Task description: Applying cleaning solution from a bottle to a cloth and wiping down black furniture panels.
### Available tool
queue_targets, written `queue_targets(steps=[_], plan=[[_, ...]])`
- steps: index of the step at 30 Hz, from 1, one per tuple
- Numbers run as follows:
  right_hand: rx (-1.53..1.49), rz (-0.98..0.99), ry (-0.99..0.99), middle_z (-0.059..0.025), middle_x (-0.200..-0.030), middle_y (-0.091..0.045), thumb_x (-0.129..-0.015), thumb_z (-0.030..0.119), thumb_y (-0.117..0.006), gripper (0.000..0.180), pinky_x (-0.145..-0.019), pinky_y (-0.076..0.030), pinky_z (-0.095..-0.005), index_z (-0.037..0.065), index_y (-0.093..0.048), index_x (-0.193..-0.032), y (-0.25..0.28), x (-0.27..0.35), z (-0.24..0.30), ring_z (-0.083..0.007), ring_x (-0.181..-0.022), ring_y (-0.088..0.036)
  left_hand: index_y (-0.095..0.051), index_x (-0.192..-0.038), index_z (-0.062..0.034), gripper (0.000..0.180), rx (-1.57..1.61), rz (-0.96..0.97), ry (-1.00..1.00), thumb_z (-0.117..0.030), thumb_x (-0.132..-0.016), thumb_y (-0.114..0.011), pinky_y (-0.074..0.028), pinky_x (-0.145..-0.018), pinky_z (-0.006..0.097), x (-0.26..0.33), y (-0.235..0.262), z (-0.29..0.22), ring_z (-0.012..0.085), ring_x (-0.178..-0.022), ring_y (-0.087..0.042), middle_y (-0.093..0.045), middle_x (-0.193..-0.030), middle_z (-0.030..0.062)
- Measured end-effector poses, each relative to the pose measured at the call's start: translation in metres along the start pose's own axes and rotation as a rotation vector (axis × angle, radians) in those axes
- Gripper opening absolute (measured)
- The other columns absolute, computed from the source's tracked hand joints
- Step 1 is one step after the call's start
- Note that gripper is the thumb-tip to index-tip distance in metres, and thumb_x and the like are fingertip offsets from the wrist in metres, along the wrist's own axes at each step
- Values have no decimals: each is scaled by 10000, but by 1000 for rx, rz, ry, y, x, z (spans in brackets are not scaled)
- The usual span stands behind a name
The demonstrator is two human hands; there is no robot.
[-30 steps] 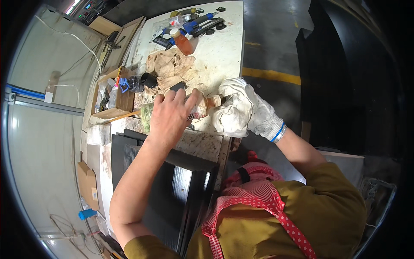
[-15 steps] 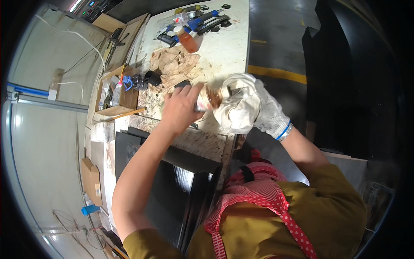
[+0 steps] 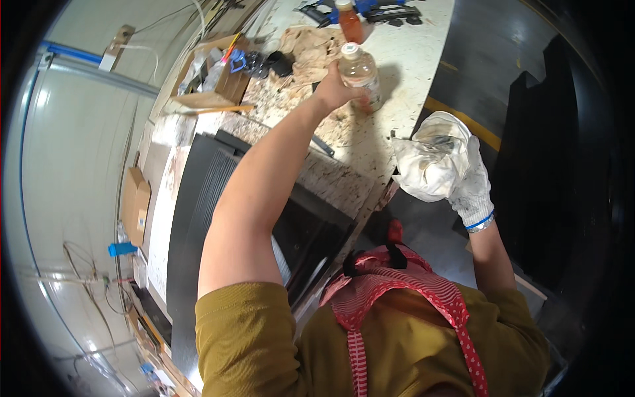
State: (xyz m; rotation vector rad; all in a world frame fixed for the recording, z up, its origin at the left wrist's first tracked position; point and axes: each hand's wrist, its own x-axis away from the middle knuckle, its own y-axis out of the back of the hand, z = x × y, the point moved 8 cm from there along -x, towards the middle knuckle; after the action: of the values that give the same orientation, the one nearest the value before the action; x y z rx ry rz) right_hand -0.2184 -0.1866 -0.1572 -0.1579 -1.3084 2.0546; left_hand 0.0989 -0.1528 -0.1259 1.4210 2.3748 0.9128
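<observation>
Head view: L hand, bare, curled round left side of a clear bottle w/ white cap & a reddish bit low down. Btl. is upright on the bench, nr its right edge. R hand, in a white glove, is grasping a bunched white cloth; fingertips hidden, so can't tell exact grip. Cloth is held up just off bench's right edge, floor showing beyond. Orange bottle, also white-capped, stands just behind the clear one. Tan rag lies crumpled to the left, w/ black cup beside it, then a wooden box holding odds & ends. Dark panels are stacked nr the L forearm.
</observation>
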Motion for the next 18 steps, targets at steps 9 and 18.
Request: queue_targets(steps=[9,18], plan=[[175,184,-19,-178,-1295,-568,-1037,358,-425,529,-990,-496,-412,-36,-415,-1389,-74,18,6,-296,-1136,-600,-357,-1447,-58,714,-733,-259,-144,-318,-875,-696,-396,-1067,435,219,164,-54,368,-1277,-484,-506,-1385,210],[1676,816,780,-127,-1074,-670,-917,235,-578,314,-757,-539,-316,-1,-645,-1113,-260,150,-74,-207,-985,-640,-505,-1334,-41,525,-574,-473,331,-432,-984,-499,-454,-953,438,454,224,87,399,-1105,-597,-633,-1137,249]])
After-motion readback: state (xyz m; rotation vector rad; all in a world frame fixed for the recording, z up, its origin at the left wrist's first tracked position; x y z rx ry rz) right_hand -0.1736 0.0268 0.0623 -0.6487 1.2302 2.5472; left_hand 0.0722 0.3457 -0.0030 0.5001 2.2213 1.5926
